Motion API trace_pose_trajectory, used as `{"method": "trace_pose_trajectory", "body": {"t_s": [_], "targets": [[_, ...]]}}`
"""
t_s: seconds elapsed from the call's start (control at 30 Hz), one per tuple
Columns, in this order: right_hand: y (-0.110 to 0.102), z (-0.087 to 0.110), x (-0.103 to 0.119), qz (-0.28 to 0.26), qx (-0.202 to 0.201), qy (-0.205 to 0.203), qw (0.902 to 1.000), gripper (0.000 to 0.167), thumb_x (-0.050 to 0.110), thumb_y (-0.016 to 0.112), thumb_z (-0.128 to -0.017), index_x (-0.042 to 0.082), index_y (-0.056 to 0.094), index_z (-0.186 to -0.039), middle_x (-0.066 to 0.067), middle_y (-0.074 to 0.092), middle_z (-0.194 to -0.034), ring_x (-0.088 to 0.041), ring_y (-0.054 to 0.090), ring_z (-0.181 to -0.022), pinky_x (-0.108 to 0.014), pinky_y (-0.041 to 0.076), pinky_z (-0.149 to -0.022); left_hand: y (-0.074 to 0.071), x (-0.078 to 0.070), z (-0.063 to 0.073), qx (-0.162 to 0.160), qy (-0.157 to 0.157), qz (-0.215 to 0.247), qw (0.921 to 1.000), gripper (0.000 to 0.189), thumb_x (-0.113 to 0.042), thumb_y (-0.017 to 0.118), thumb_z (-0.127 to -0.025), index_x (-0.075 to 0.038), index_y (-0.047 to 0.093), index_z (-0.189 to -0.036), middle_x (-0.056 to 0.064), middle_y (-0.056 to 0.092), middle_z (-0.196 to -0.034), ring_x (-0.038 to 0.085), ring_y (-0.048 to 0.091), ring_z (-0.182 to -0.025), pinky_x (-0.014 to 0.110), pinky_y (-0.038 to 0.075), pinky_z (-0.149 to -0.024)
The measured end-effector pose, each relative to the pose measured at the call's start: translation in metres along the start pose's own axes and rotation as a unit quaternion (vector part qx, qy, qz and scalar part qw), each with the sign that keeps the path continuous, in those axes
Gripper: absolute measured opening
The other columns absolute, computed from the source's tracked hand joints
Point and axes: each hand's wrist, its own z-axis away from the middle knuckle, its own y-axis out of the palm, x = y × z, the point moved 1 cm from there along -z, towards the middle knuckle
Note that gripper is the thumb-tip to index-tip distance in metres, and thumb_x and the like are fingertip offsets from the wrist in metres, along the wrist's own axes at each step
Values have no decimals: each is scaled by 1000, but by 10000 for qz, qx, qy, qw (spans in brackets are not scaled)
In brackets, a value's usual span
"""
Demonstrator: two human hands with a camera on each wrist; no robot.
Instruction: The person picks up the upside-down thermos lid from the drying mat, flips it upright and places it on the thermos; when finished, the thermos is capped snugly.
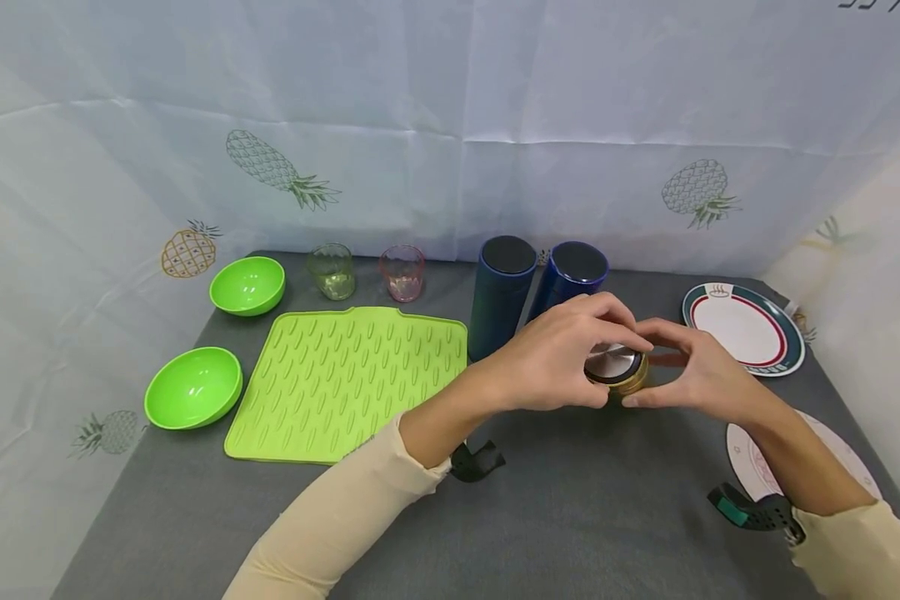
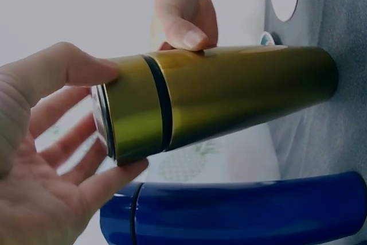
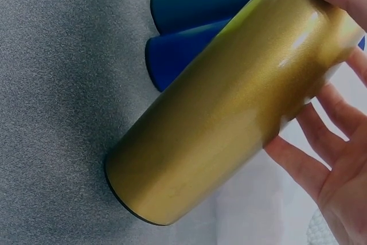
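A gold thermos (image 2: 246,87) stands on the grey table between my hands, its base on the cloth. My left hand (image 1: 562,354) comes over it from the left and holds its lid (image 2: 135,107), thumb on one side and fingers on the other. A black ring divides lid from body, and the lid's top is silvery. Lower down, my right hand (image 1: 693,371) grips the body from the right with thumb and fingertips. Just behind stand a blue thermos (image 1: 570,271) and a dark teal thermos (image 1: 498,308), both upright.
A green drying mat (image 1: 352,383) lies left of the thermoses, with two green bowls (image 1: 193,388) beside it. Behind are a greenish glass (image 1: 333,271) and a pink glass (image 1: 402,272). At right lie a dark-rimmed plate (image 1: 742,325) and a pale plate (image 1: 832,437), partly under my right forearm.
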Motion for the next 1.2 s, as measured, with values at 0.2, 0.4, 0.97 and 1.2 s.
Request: {"method": "trace_pose_trajectory", "body": {"t_s": [0.2,0.4,0.97,1.2], "targets": [[0,2,-1,22,-29,9,10000,67,10,91,-71,23,63,-130,12,68,-119,0,64,-106,-9,51,-92,1,1,-1,223,338,352,9986,46,3,68,-82,-14,73,-125,4,58,-138,15,51,-126,14,44,-96],[-1,1,-1,16,70,136,9999,68,13,90,-73,22,61,-133,13,66,-120,3,62,-110,-10,51,-93,2,-1,3,-215,-407,-409,9981,53,-34,83,-85,-23,66,-134,-3,55,-135,11,50,-123,11,47,-93],[-1,0,0,57,32,28,10000,66,12,91,-72,22,62,-130,15,67,-118,4,62,-109,-10,51,-93,2,-9,0,-191,-757,-471,9958,45,-26,82,-84,-22,72,-128,-3,59,-127,11,54,-116,11,48,-86],[-1,1,1,77,27,-96,9999,67,11,91,-71,20,62,-131,17,66,-118,4,63,-106,-10,52,-91,0,-3,-1,209,182,-250,9993,41,-7,75,-82,-19,76,-121,-1,58,-133,11,52,-122,15,43,-98]]}}
